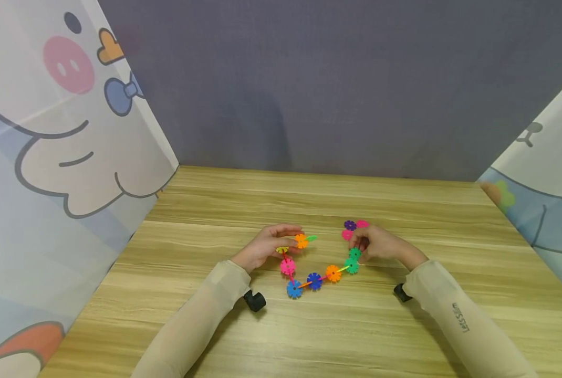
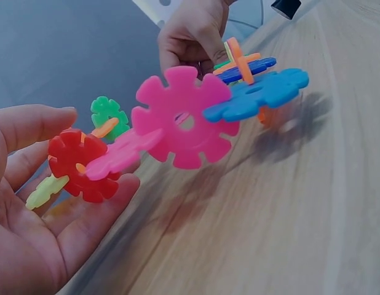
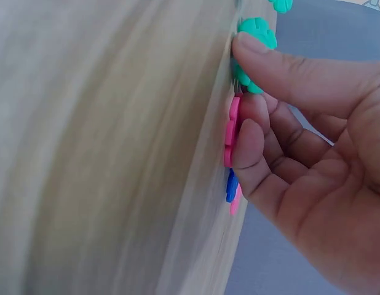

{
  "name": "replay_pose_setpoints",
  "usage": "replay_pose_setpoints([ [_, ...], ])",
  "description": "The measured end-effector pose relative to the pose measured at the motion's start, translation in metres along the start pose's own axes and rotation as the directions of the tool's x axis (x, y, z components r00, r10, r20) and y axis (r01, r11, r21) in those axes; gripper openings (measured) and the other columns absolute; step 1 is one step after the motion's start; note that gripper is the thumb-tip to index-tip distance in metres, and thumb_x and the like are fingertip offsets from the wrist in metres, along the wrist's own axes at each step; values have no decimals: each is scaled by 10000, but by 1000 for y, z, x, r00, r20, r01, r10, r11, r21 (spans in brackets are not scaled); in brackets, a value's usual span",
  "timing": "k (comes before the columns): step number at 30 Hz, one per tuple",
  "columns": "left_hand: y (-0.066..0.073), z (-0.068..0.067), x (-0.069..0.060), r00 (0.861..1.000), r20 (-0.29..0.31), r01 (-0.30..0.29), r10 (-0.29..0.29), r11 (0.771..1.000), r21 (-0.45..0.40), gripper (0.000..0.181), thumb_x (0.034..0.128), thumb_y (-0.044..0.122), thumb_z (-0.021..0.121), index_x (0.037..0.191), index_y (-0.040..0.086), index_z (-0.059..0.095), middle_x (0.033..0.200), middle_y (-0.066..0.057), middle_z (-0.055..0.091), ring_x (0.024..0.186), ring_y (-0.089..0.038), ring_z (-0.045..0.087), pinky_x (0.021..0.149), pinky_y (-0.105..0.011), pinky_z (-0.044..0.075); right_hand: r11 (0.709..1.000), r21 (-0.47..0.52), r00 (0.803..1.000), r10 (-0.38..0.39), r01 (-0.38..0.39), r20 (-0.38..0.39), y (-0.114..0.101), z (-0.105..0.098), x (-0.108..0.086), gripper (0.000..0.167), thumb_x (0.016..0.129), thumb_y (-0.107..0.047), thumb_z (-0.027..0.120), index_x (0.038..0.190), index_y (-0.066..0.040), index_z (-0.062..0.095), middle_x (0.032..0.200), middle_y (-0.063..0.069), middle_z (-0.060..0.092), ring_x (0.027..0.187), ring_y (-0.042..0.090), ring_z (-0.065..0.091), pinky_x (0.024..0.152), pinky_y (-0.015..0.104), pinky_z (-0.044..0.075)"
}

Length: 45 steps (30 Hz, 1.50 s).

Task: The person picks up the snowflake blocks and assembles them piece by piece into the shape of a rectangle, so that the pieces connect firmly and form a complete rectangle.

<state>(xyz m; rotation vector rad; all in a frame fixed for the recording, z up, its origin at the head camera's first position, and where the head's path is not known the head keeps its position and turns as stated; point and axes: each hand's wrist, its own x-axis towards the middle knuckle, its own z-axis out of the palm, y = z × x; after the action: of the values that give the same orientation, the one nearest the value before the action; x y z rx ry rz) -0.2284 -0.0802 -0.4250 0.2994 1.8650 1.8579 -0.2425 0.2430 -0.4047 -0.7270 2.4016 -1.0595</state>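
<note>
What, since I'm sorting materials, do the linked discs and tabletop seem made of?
Linked discs: likely smooth, satin plastic, given their even, saturated color and crisp notches. Tabletop: wood or printed laminate, perhaps satin; streaked grain shows but can't settle which.

Both arms (image 1: 200, 312) forward, fingers (image 2: 98, 218) bent

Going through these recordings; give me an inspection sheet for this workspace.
Surface: wood-grain table.
Job's things: a curved chain of linked notched plastic discs, its left part apparently raised off the table; beyond its right end, a purple disc and two pink discs.
Clutter: nothing seen.
Grippers: bare hands; the left hand holds the chain's left part; the right hand has its thumb at a green disc and fingertips near a pink one.
Cables: nothing seen.
Surroundings: dark grey panel behind, cartoon-printed sheets at both sides.
</note>
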Motion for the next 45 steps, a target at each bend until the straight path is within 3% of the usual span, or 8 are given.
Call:
replay_pose_setpoints([
  [8,1,1,0,1000,-3,-3,3,1000,-7,470,966,70,631,1425,45,535,1418,-101,559,929,-170,711,628,-272,510,1000,-2,999,-8,8,-50,-2,1,-3,220,754,133,730,919,11,651,819,59,592,731,197,511,597,264,473],
  [12,0,1,1,1000,-2,-6,6,1000,-7,469,965,71,629,1424,45,537,1419,-101,559,930,-166,711,626,-270,504,1000,0,995,-15,15,-99,-1,1,-4,120,820,95,703,895,20,649,762,57,625,647,193,564,557,278,500],
  [16,0,2,1,1000,-7,-10,9,1000,-5,466,965,69,624,1421,36,536,1412,-103,565,942,-175,709,630,-270,497,997,72,986,11,1,-167,-3,2,-3,65,861,55,696,911,57,655,731,90,653,606,234,635,537,330,551],
  [21,0,3,3,1000,-11,-15,15,1000,-5,463,960,72,632,1413,33,543,1410,-108,564,958,-195,706,673,-287,515,983,180,968,84,-41,-237,-5,5,-2,136,875,22,693,987,93,663,806,123,657,675,282,686,602,364,591],
  [25,0,3,3,1000,-19,-15,15,1000,-3,452,950,73,643,1395,47,566,1400,-104,573,958,-199,703,698,-300,522,966,259,958,95,-23,-270,-7,9,1,173,889,21,694,1015,130,646,842,165,669,704,308,707,638,384,601],
  [34,1,5,5,1000,-16,-25,25,1000,-4,428,947,81,648,1370,57,590,1376,-89,596,947,-173,697,643,-268,515,893,449,956,96,40,-276,-11,22,10,207,892,73,664,1035,194,576,833,175,686,712,263,727,659,398,600],
  [45,3,8,4,1000,-7,-30,30,1000,-2,424,952,85,644,1368,34,582,1379,-99,592,950,-176,687,622,-262,523,796,601,964,97,74,-247,-13,31,15,141,915,98,605,1040,152,569,833,138,718,739,233,736,687,383,598],
])
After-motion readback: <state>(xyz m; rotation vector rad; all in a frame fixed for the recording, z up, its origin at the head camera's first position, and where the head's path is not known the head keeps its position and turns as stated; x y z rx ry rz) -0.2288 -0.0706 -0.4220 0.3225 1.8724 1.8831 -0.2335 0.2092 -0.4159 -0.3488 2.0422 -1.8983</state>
